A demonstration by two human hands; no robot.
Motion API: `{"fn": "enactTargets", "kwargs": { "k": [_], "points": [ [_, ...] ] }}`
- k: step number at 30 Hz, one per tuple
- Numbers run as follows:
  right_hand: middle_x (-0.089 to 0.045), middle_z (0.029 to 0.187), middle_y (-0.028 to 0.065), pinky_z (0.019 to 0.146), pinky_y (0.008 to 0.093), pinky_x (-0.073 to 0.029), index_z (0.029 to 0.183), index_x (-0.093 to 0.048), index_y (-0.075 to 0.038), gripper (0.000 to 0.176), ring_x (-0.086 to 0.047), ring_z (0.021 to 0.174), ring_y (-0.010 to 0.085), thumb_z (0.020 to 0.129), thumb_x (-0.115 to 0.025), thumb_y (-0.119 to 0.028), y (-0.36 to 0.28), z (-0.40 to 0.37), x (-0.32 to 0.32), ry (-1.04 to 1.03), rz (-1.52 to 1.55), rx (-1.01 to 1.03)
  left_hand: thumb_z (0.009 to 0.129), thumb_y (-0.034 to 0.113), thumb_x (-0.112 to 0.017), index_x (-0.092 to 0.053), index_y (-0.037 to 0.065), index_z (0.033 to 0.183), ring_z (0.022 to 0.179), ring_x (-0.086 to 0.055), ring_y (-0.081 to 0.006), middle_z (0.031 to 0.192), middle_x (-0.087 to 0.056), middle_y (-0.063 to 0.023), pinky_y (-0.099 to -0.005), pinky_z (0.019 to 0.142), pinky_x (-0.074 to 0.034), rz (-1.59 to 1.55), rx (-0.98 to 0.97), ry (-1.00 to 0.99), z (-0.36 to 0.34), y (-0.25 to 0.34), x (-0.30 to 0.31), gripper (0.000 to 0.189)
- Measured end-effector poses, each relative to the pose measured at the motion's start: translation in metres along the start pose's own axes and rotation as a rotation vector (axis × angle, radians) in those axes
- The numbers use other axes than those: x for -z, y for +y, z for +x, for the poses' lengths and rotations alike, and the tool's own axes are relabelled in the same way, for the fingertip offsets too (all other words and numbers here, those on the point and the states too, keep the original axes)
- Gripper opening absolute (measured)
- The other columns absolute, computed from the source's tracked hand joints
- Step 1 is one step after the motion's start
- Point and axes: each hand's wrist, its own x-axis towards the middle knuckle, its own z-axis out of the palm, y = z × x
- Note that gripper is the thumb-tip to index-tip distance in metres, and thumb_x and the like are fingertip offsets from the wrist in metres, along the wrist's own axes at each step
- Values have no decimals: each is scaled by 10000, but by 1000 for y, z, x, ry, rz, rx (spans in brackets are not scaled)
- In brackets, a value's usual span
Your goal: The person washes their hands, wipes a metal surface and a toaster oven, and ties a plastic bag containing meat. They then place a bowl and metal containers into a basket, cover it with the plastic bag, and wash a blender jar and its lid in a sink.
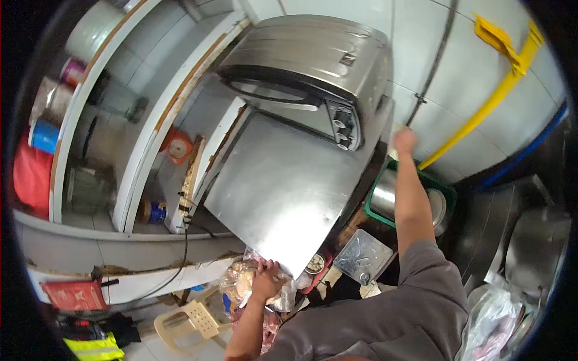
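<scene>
My left hand [267, 283] lies over clear plastic bags [241, 278] of pale, lumpy food at the near corner of the steel worktop [283, 186]. Its fingers look spread, and I see nothing gripped in them. My right arm stretches out to the tiled wall, above a green crate [380, 219]. The right hand [405, 142] is closed and blurred. A pale, thin thing [394, 144] shows beside its fingers, too smeared to name. Inside the crate are a steel pot [383, 194] and a round metal lid or dish [437, 207].
A steel oven [313, 54] with knobs stands on the worktop's far side. White shelves [174, 102] with jars and an orange scale [179, 148] are at left. A clear-lidded container [362, 256], a bowl of white pieces [315, 263] and a plastic chair [191, 322] stand below. A yellow pole [481, 114] leans at right.
</scene>
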Motion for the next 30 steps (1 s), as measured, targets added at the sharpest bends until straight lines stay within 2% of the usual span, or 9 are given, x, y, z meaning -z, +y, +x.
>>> {"fn": "enactTargets", "kwargs": {
  "k": [2,4,7,10,12,15,20,26,30],
  "points": [
    [-701,1178,220,761,427,-573,1139,-676,16,341,-715,976,301,955,-607,-264,39,10,9,238,892,-694,853,419,-747,-633,50,1342,1470,-341,-421,1564,-418,-210,-511,1219,-277,-224,6,142,14,-19,5,623],
    [-702,1119,165,861,370,-553,1204,-653,-40,300,-674,1066,270,969,-543,-190,35,-38,36,101,38,-293,861,358,-737,-629,42,1353,1454,-342,-481,1550,-386,-308,-502,1205,-301,-248,43,514,30,-26,28,594],
    [-644,1194,138,904,421,-565,1226,-626,-25,339,-661,1045,293,996,-527,-254,54,-111,50,-176,1211,-353,905,398,-700,-447,55,1511,1474,-292,-495,1576,-270,-370,-512,1183,-322,-478,285,820,109,-81,39,741],
    [-625,1244,134,1000,449,-531,1369,-523,-11,439,-620,1149,303,978,-542,-210,-83,-230,78,-491,1434,-472,958,541,-571,-191,140,1618,1402,-396,-510,1573,-265,-364,-527,1146,-365,-655,824,716,162,-60,64,860],
    [-626,1283,145,1040,440,-509,1354,-548,2,453,-616,1195,294,929,-598,-146,-149,-264,70,-800,1359,-364,968,572,-530,-128,172,1633,1338,-469,-503,1538,-318,-347,-537,1110,-402,-723,1008,629,158,-30,84,874],
    [-672,1207,118,971,379,-550,1303,-588,22,413,-668,1105,231,893,-554,-8,-296,-264,69,-719,997,138,973,588,-501,-102,197,1637,1238,-555,-476,1468,-396,-313,-546,1055,-452,-664,1073,552,141,-14,112,867],
    [-699,1223,174,990,391,-508,1243,-657,-37,371,-665,1132,341,881,-633,-114,-558,-182,23,-59,265,1079,980,564,-486,-91,172,1633,1212,-567,-524,1460,-389,-372,-556,1048,-460,-671,1007,614,140,-8,120,858],
    [-671,1303,172,1050,457,-490,1261,-698,-86,377,-644,1196,329,927,-615,-241,-655,-9,-201,-261,-686,1098,973,600,-466,-77,240,1638,1215,-579,-475,1409,-445,-321,-561,1017,-483,-580,1095,575,155,-17,116,851],
    [-676,1259,168,1050,466,-492,1113,-720,17,303,-577,1256,359,892,-579,-135,-634,-86,-140,-211,-655,903,975,639,-419,-49,259,1638,1158,-610,-482,1383,-462,-340,-587,973,-502,-554,1084,554,162,-16,112,848]
  ]
}}
